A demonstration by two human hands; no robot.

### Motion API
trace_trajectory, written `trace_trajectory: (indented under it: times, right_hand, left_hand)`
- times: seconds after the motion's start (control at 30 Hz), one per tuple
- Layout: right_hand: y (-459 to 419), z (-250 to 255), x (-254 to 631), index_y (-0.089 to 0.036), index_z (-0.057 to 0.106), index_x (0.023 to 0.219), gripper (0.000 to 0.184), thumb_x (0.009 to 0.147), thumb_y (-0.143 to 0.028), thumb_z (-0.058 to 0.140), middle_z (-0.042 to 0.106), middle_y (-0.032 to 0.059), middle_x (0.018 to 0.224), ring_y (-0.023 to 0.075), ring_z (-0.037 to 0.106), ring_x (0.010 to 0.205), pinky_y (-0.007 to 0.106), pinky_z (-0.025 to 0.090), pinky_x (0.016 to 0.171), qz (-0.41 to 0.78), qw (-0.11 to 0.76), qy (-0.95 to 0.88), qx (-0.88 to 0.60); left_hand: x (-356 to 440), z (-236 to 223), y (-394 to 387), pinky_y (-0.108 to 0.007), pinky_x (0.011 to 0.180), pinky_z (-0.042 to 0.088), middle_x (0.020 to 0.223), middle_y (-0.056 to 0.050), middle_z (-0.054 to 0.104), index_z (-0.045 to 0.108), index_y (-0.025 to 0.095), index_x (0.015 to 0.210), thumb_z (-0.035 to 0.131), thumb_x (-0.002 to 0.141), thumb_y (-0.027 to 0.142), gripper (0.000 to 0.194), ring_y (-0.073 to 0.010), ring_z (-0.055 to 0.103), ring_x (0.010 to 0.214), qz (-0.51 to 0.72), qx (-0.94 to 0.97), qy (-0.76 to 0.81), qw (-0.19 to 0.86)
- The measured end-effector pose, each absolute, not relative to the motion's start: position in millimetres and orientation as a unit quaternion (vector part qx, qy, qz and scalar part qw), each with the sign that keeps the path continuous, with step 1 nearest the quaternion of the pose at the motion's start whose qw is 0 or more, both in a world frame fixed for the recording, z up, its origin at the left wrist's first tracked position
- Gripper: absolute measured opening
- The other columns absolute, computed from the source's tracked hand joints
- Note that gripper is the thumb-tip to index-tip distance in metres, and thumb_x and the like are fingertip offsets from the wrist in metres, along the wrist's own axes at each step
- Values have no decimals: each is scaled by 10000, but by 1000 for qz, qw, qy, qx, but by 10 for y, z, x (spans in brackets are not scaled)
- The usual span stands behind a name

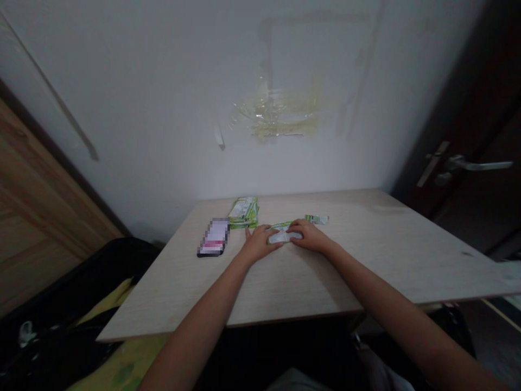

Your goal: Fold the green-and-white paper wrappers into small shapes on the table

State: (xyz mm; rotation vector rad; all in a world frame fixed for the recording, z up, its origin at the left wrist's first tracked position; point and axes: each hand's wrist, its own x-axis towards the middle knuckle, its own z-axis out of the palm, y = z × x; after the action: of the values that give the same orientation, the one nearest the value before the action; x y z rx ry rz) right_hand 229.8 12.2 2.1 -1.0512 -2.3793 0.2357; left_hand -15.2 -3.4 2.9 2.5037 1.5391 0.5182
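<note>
A flat green-and-white packet (280, 235) lies on the light wood-look table (293, 282), with both my hands on it. My left hand (259, 243) grips its left end; the thumb is along the near edge and another finger reaches out to the left. On the right part of the packet, the curled fingers of my right hand (306, 235) press and hold it, covering its right end. Just beyond the right hand lies a small green-and-white packet or piece of one (317, 219). A stack of similar green packets (244, 212) sits past my left hand.
A phone (214, 237) with a blurred screen lies left of my left hand. The table's far edge meets a white wall (171, 108) with peeling clear tape (280, 117). A dark door with a metal handle (484, 164) stands at the right, wooden panelling (49, 206) at the left.
</note>
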Motion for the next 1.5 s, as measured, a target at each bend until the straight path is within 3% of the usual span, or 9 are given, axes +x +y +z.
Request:
trace_trajectory:
  times: [0.2, 0.63, 0.87, 1.17, 1.5]
  right_hand:
    - [140, -12, 2312, -202, 724, 1190, 380, 825, -309, 741, 659, 130, 1297, 280, 580, 1221, 463, 433, 1084, 134, 275, -881, -361]
    - [132, 34, 2306, -193, 765, 1100, 273, 913, -349, 642, 715, 119, 1217, 251, 643, 1145, 412, 462, 1056, 173, 277, -878, -349]
    - [137, 77, 2288, -181, 780, 1021, 272, 948, -359, 588, 757, 115, 1089, 245, 676, 1019, 375, 495, 962, 176, 282, -861, -385]
    - [132, 95, 2318, -205, 788, 944, 193, 858, -362, 717, 771, 77, 967, 228, 686, 908, 324, 504, 846, 177, 279, -850, -411]
    - [118, 98, 2291, -163, 766, 1017, 222, 905, -313, 647, 758, 105, 968, 229, 679, 888, 340, 505, 828, 137, 299, -830, -450]
  left_hand:
    - [-146, 44, -46, -641, 1170, 182, 1426, -117, 560, 685, 320, 1261, 638, 880, 543, 444, -338, 465, 1354, 188, 833, 514, 85]
    - [-173, 44, -11, -592, 1193, 156, 1270, -70, 686, 739, 270, 1097, 620, 912, 483, 306, -274, 553, 1258, 225, 832, 498, 98]
    - [-161, 86, -24, -557, 1202, 163, 1161, -49, 729, 757, 271, 1010, 564, 941, 494, 303, -249, 599, 1172, 231, 827, 503, 96]
    - [-167, 92, 2, -564, 1198, 168, 1130, -51, 755, 768, 271, 1017, 547, 942, 507, 332, -256, 627, 1137, 233, 816, 521, 92]
    - [-166, 136, -25, -545, 1222, 104, 1152, -55, 753, 752, 273, 1102, 510, 965, 467, 338, -252, 628, 1144, 253, 815, 510, 106]
